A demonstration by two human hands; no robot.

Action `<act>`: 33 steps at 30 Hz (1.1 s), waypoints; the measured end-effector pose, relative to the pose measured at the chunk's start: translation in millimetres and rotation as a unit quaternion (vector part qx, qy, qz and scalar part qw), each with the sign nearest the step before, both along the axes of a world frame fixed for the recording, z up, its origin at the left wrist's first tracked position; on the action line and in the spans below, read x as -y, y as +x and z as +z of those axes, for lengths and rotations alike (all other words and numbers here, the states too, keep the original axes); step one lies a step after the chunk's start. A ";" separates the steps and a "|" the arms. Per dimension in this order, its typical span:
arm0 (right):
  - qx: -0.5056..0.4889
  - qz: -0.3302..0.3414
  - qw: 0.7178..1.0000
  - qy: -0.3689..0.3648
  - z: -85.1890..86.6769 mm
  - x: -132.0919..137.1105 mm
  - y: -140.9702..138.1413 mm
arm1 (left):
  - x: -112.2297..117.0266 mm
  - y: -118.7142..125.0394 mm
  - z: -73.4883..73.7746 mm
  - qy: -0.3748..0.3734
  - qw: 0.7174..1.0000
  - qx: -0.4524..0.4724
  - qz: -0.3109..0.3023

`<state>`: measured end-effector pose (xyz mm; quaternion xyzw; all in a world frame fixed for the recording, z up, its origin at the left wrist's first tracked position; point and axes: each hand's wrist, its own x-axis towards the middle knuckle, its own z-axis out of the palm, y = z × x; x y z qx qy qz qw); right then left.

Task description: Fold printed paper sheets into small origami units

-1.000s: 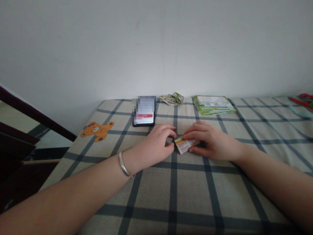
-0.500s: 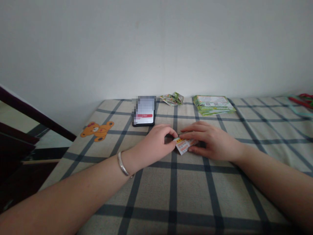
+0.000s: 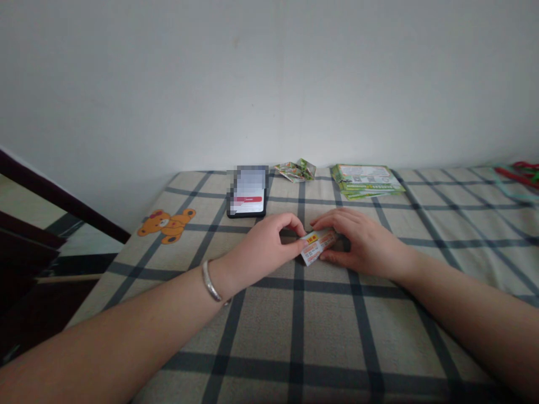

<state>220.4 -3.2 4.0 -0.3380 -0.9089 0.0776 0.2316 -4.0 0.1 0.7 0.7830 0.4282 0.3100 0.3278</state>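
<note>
A small folded piece of printed paper (image 3: 313,250), white with orange print and a yellow patch, lies low over the checked tablecloth (image 3: 261,331). My left hand (image 3: 275,238) pinches its left corner between thumb and fingers. From the other side, my right hand (image 3: 357,241) has its fingers along the far edge and its thumb at the near edge, gripping the paper too. Part of the paper is hidden under the right-hand fingers. A silver bangle (image 3: 211,281) circles my left wrist.
Along the wall stand a phone (image 3: 248,193) with a lit screen, a folded green paper shape (image 3: 297,170) and a stack of green printed sheets (image 3: 370,178). A bear picture (image 3: 168,225) marks the cloth's left side. Red and teal items (image 3: 522,177) lie far right.
The paper has turned slightly, and more of its upper face shows. My right-hand fingers have drawn back and curled a little along its far edge. My left hand keeps its pinch.
</note>
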 end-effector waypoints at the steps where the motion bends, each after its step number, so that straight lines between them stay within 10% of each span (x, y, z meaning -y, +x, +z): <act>1: -0.009 0.000 1.000 0.003 0.1 0.3 -1.4 | 0.5 0.5 0.1 -0.005 1.000 0.010 0.001; 16: -0.111 -0.153 0.973 -0.136 -4.0 1.6 -10.1 | 2.1 1.7 0.6 0.065 0.997 0.028 0.005; 33: -0.241 -0.108 0.940 -0.215 -14.2 -4.8 -7.8 | -0.5 -2.1 2.1 0.043 0.999 -0.021 -0.007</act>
